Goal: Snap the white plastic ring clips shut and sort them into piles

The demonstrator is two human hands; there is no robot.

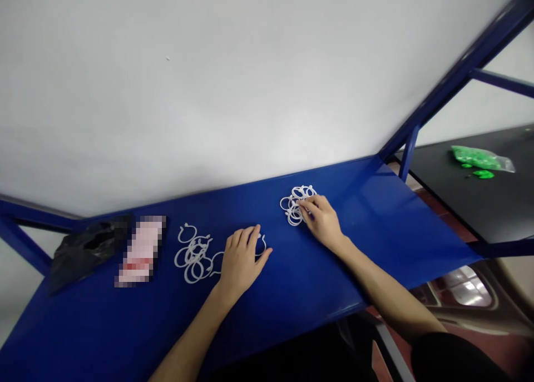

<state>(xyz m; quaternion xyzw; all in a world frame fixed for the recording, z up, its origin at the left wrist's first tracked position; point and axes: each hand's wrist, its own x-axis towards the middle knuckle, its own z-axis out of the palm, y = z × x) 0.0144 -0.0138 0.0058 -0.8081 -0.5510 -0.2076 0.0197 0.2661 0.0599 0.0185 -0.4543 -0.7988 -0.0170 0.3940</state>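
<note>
Two groups of thin white plastic rings lie on the blue table. The left group of open white rings is spread loosely, each with a gap and small knobbed ends. My left hand lies flat, palm down, just right of it, fingers stretched out over a single open ring that it partly covers. At the right pile of white rings, my right hand has thumb and fingertips pinched together on a ring. The hand hides part of this pile.
A black plastic bag and a blurred pink-and-white packet rest at the table's left end. Blue metal frame bars rise at the right. Beyond them, a black table carries a clear bag of green pieces. A white wall stands behind.
</note>
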